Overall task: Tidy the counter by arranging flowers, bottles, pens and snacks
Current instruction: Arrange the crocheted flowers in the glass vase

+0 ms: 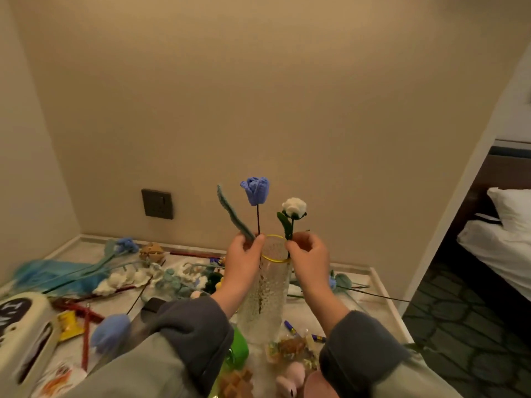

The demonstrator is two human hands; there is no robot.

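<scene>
Head view: both grey-sleeved forearms reach forward. Left hand (243,255) pinches the blue crocheted tulip (255,191) by its stem, right hand (309,251) pinches the white crocheted rose (293,207); between them stands the gold-rimmed textured glass vase (265,294).

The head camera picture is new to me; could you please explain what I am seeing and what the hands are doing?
This is one picture from a camera worn on the person's head, looking forward and down; there is no machine. The left hand pinches a blue knitted tulip and the right hand pinches a white knitted flower, both at the rim of a bumpy glass vase standing on the counter. More knitted flowers, pens and wrapped snacks lie scattered around it.
</scene>
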